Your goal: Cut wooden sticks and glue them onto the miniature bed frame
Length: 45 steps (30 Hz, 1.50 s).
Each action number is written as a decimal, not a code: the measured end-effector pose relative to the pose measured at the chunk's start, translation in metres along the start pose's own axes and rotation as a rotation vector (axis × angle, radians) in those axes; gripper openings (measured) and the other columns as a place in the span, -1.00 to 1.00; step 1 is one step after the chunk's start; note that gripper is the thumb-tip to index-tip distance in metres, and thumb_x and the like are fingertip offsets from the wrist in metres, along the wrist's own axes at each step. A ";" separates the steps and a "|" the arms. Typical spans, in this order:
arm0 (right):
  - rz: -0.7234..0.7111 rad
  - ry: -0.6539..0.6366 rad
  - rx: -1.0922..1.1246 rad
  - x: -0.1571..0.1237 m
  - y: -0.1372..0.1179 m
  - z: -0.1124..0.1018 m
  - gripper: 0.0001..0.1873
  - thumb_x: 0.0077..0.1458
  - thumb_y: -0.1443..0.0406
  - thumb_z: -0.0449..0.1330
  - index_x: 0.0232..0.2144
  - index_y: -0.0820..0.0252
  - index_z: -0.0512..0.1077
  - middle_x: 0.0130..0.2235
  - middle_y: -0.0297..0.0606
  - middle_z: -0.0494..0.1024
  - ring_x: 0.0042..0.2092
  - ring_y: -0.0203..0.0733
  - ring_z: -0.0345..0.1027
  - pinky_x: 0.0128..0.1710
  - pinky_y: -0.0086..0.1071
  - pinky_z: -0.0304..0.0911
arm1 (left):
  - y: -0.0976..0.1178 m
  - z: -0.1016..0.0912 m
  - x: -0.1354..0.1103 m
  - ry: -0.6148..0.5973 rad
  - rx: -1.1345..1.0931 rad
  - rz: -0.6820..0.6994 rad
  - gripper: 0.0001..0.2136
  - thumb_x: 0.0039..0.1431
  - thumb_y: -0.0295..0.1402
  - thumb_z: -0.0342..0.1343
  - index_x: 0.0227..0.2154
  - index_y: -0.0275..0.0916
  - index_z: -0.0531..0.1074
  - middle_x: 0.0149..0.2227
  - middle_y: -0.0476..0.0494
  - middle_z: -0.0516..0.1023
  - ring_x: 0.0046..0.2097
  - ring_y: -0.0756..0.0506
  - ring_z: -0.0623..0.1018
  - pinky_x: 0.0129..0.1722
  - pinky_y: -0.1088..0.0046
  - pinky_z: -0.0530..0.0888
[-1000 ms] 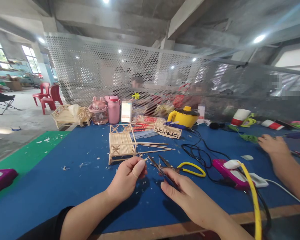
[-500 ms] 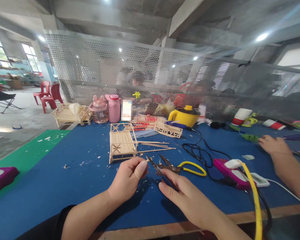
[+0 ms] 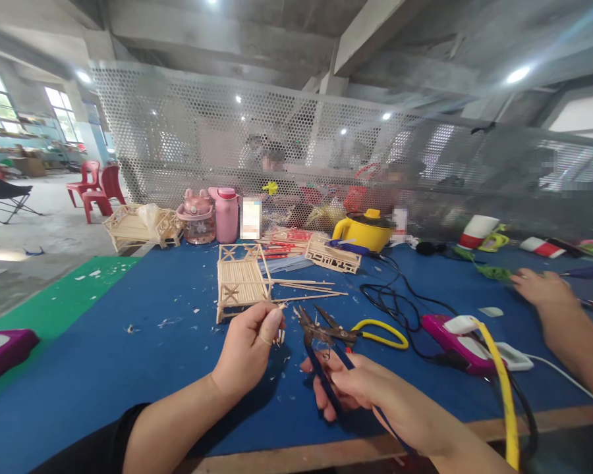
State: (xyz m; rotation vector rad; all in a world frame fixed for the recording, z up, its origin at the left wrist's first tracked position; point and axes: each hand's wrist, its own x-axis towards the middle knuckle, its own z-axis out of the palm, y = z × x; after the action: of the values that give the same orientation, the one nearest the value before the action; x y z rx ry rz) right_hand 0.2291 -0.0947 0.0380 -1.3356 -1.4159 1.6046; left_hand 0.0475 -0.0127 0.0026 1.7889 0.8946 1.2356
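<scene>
My left hand (image 3: 247, 339) is closed in a pinch on small wooden sticks (image 3: 281, 307); a pale end pokes out above the fingertips, and short ends show below. My right hand (image 3: 360, 385) grips cutting pliers (image 3: 316, 329) with dark blue handles, their jaws parted and pointing at the left hand, a small gap away. Behind the pliers lie yellow-handled scissors (image 3: 385, 337), blades toward the left. A miniature bamboo-like bed frame (image 3: 243, 280) made of sticks stands just beyond my left hand. Several loose sticks (image 3: 309, 293) lie at its right side.
A purple power strip (image 3: 454, 339) with a yellow cable sits at right, near another person's hand (image 3: 541, 289). Black cords (image 3: 390, 289) cross the table. At the back stand a yellow pot (image 3: 368, 232), a pink bottle (image 3: 226, 217) and another stick piece (image 3: 332, 255) beside red-tipped sticks.
The pliers' handles have spread apart and the jaws opened, with my right fingers loosened around them. My left hand has shifted slightly up and left, with more stick ends visible.
</scene>
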 end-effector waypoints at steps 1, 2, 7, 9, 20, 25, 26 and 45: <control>0.030 -0.038 0.096 0.001 0.001 0.001 -0.59 0.07 0.10 0.02 -0.15 0.28 0.36 -0.35 -0.19 0.46 -0.33 -0.18 0.36 -0.25 -0.26 0.23 | 0.001 0.000 -0.002 -0.004 0.029 0.041 -0.72 0.22 -0.23 -0.11 -0.48 -0.26 0.38 -0.53 -0.02 0.38 -0.45 0.01 0.34 -0.42 0.54 0.28; 0.056 -0.068 0.176 0.001 0.001 0.001 -0.58 0.07 0.10 0.01 -0.15 0.29 0.34 -0.37 -0.19 0.46 -0.35 -0.18 0.38 -0.28 -0.28 0.24 | 0.001 -0.001 -0.003 -0.014 0.062 0.088 -0.73 0.22 -0.24 -0.10 -0.46 -0.26 0.39 -0.51 -0.03 0.40 -0.44 0.01 0.35 -0.40 0.53 0.29; 0.056 -0.184 0.274 0.003 0.003 0.005 -0.59 -0.07 0.21 0.06 -0.15 0.28 0.33 -0.31 -0.17 0.48 -0.27 -0.17 0.41 -0.17 -0.25 0.23 | 0.007 -0.002 -0.007 -0.059 0.189 0.176 -0.78 0.20 -0.30 -0.06 -0.42 -0.24 0.46 -0.46 -0.08 0.48 -0.41 -0.01 0.42 -0.36 0.53 0.31; 0.056 -0.194 0.246 0.006 0.010 0.004 -0.49 -0.24 0.33 0.08 -0.12 0.25 0.33 -0.28 -0.19 0.49 -0.23 -0.15 0.41 -0.12 -0.23 0.21 | 0.008 -0.003 -0.003 -0.012 0.205 0.129 -0.76 0.20 -0.28 -0.06 -0.45 -0.25 0.46 -0.49 -0.07 0.47 -0.44 -0.01 0.40 -0.39 0.53 0.29; 0.026 -0.075 0.141 0.004 -0.001 0.004 -0.46 -0.23 0.39 0.04 -0.09 0.24 0.35 -0.28 -0.24 0.48 -0.23 -0.18 0.39 -0.10 -0.24 0.21 | 0.006 0.001 0.000 0.029 -0.330 -0.191 -0.77 0.12 -0.20 0.01 -0.39 -0.26 0.43 -0.52 0.02 0.37 -0.59 0.09 0.27 -0.60 0.58 0.27; -0.050 0.201 -0.295 0.000 -0.007 0.006 -0.41 -0.04 0.32 0.06 0.11 0.15 0.22 -0.03 -0.18 0.43 -0.01 -0.08 0.28 0.04 -0.14 0.12 | 0.004 0.004 0.009 -0.038 -0.846 -0.590 -0.82 0.02 -0.34 0.03 -0.60 -0.31 0.35 -0.57 0.00 0.36 -0.64 0.12 0.25 -0.74 0.67 0.22; -0.071 0.260 -0.367 0.002 -0.003 0.006 -0.38 -0.02 0.31 0.06 0.15 0.12 0.17 0.04 -0.17 0.39 0.04 -0.05 0.25 0.07 -0.11 0.10 | 0.004 0.003 0.011 -0.025 -0.881 -0.660 -0.81 0.01 -0.37 0.00 -0.63 -0.32 0.34 -0.62 0.00 0.34 -0.65 0.12 0.26 -0.75 0.68 0.23; -0.441 0.856 -1.436 0.030 0.033 -0.005 -0.30 -0.18 0.35 0.07 0.10 0.21 0.14 -0.12 -0.06 0.34 -0.04 0.10 0.20 0.08 0.16 -0.11 | 0.003 0.004 0.007 -0.123 -0.707 -0.656 -0.64 -0.03 -0.17 0.18 -0.19 -0.26 0.43 -0.65 0.19 0.04 -0.63 0.15 0.02 -0.70 0.68 -0.02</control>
State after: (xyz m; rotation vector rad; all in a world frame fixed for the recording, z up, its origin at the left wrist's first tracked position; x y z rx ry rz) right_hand 0.2302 -0.0737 -0.0012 -1.8031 -1.9951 -0.5422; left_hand 0.0537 -0.0084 0.0075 0.8911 0.7515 0.8414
